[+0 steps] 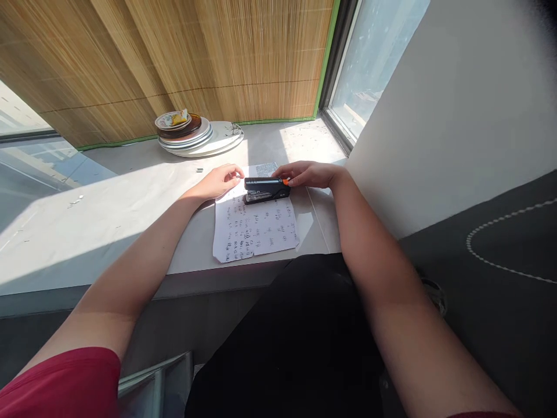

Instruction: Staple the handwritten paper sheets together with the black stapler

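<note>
Red sleeves (65, 380) lie nearest; past the stapler (266, 189), plates (189, 141) bear something yellow (179, 118).

The stapler (268, 189) looks glossy plastic, the sheet (257, 225) matt paper — the blind (195, 61) rough wood.

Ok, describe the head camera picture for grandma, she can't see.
A right hand holds a black stapler on handwritten paper; the left hand rests at the paper's edge. Behind them, plates are stacked on a sunny ledge by a bamboo blind.

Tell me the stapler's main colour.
The stapler is mainly black, as the head view shows.
</note>
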Demonstrator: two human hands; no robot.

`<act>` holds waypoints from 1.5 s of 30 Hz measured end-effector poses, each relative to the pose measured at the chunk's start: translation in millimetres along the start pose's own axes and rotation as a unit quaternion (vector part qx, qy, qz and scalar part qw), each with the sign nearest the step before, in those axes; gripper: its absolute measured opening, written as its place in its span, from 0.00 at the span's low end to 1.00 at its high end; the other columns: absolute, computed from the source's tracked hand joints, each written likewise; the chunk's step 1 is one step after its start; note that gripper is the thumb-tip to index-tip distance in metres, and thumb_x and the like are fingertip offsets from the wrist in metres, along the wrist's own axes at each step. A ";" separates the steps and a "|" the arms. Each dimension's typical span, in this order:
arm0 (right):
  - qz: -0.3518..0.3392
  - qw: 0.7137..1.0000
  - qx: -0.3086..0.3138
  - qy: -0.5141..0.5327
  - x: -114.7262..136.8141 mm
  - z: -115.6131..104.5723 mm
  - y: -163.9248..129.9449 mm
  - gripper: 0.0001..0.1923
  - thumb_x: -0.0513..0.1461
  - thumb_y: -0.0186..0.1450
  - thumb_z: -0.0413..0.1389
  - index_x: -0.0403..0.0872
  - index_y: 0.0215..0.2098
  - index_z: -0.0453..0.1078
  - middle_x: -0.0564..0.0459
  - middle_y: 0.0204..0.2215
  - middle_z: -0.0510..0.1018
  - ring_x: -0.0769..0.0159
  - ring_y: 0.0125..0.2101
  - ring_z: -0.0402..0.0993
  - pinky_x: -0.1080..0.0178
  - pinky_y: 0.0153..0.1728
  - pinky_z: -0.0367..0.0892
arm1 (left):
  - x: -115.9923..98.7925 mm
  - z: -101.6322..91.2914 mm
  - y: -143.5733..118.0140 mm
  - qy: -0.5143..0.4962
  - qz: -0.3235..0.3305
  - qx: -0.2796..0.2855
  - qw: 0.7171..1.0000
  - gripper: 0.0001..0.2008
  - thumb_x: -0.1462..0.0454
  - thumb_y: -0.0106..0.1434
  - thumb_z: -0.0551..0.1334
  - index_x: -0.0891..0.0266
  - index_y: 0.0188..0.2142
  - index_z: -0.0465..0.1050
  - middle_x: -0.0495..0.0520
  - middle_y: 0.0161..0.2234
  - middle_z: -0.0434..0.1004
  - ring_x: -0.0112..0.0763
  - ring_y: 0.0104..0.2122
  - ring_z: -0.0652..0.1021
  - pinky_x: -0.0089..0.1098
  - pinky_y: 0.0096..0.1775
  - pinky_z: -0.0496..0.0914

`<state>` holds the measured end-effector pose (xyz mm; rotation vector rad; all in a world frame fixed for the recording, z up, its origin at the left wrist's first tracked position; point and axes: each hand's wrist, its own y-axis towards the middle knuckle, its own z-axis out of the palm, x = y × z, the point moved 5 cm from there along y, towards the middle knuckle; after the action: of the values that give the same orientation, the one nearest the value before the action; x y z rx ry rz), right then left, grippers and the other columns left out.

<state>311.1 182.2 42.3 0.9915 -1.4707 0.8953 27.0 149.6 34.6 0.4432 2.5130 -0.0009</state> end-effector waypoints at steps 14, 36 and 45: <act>0.122 0.989 -0.009 0.078 -7.5 0.8 -6.0 0.31 0.42 0.67 0.69 0.46 0.67 0.76 0.45 0.49 0.87 0.58 0.35 0.89 0.65 0.27 0.83 | 2.0 0.3 0.4 0.001 -0.001 -0.003 1.000 0.12 0.63 0.69 0.62 0.58 0.49 0.81 0.54 0.43 0.80 0.36 0.38 0.73 0.38 0.43 0.69; 0.194 0.972 -0.032 0.130 -3.1 6.9 -4.6 0.25 0.40 0.62 0.72 0.46 0.57 0.81 0.45 0.48 0.87 0.45 0.48 0.90 0.49 0.47 0.89 | 10.4 -3.0 2.1 -0.135 -0.031 -0.023 0.990 0.08 0.60 0.66 0.65 0.58 0.41 0.82 0.54 0.44 0.81 0.36 0.41 0.75 0.37 0.48 0.69; -0.079 0.970 -0.200 -0.109 16.4 -5.3 10.6 0.25 0.57 0.71 0.65 0.52 0.57 0.83 0.46 0.63 0.80 0.61 0.47 0.78 0.61 0.42 0.78 | 7.8 -4.7 -0.1 -0.107 -0.064 -0.034 0.992 0.08 0.59 0.67 0.64 0.58 0.42 0.81 0.51 0.36 0.79 0.35 0.33 0.72 0.35 0.38 0.66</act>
<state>302.2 189.3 59.2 0.9051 -1.6494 0.3600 18.4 152.3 34.2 0.2395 2.3173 -0.0128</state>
